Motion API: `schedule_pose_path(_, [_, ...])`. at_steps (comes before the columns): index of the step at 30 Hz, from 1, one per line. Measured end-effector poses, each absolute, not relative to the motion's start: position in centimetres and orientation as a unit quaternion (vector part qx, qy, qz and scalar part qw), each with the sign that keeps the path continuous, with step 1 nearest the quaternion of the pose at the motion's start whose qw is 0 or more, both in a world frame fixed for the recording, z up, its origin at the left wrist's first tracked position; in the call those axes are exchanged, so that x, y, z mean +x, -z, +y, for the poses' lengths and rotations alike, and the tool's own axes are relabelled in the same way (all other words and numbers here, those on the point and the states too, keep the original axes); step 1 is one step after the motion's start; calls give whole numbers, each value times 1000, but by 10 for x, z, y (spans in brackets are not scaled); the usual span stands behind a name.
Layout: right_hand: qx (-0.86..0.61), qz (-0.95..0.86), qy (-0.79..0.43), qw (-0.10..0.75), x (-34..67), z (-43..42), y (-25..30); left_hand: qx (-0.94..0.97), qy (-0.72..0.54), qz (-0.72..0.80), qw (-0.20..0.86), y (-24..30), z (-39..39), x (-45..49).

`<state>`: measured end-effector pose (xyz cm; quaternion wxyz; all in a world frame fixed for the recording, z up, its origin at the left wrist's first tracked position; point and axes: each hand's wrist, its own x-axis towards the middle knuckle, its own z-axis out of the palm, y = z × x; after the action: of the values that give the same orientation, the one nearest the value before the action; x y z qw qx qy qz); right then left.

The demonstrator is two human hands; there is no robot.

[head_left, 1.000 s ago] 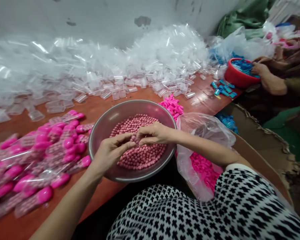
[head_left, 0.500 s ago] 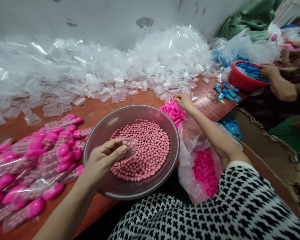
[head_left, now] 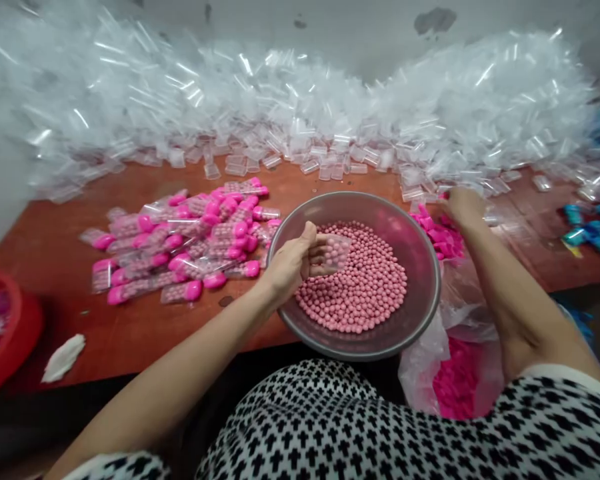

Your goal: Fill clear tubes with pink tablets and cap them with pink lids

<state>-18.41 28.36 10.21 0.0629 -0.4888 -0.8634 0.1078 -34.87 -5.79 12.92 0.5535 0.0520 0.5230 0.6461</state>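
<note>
My left hand (head_left: pixel 291 263) is over the grey bowl (head_left: pixel 433 293), its fingers around a small clear plastic container (head_left: pixel 337 252) with pink beads in it. Loose round pink beads (head_left: pixel 360 300) fill the middle of the bowl. Beyond the bowl's right rim, my right hand (head_left: pixel 464 205) is at a heap of bright pink plastic caps (head_left: pixel 439 233). Its fingers are closed, and a bit of pink shows at the fingertips, apparently a cap; the rest of it is hidden by the hand.
Capped bead-filled containers (head_left: pixel 180 243) lie heaped left of the bowl. Clear containers (head_left: pixel 325 133) are piled along the wall. A plastic bag (head_left: pixel 423 367) of pink pieces hangs at the front right. Blue pieces (head_left: pixel 595 227) lie far right; a red tub (head_left: pixel 23 320) stands far left.
The view has swung left, bringing in the red tub. My left hand has turned, its thumb now raised, still with the container over the bowl. My right hand stays by the pink caps.
</note>
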Motion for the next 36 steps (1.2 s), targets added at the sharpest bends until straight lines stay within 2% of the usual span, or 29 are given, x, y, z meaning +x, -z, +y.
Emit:
schedule_pose_path(4, [-439, -874, -118, 173, -179, 237, -128, 145, -645, 519, 542, -124, -63, -346])
schedule_pose_path(7, [-310, -907, -212, 193, -182, 180, -147, 222, -621, 546, 517, -121, -66, -343])
schedule_pose_path(9, [-159, -921, -289, 206, -186, 141, -156, 264, -604, 569, 492, -119, -67, -341])
schedule_pose_path(11, [-38, -925, -316, 206, -192, 110, -159, 310, -597, 583, 455, -118, -69, -340])
schedule_pose_path(13, [12, -933, -299, 201, -195, 90, -157, 359, -591, 593, 413, -117, -72, -338])
schedule_pose_path(17, [23, -942, -261, 210, -193, 77, -151, 428, -571, 614, 338, -118, -78, -336])
schedule_pose_path(21, [21, -937, -248, 246, -191, 73, -154, 442, -582, 600, 324, -120, -80, -334])
schedule_pose_path(26, [47, -942, -242, 229, -192, 67, -156, 451, -595, 596, 296, -119, -83, -334])
schedule_pose_path(33, [43, -959, -164, 225, -187, 60, -141, 531, -526, 636, 191, -116, -82, -333])
schedule_pose_path(36, [25, -955, -197, 223, -192, 61, -139, 519, -528, 643, 197, -116, -78, -334])
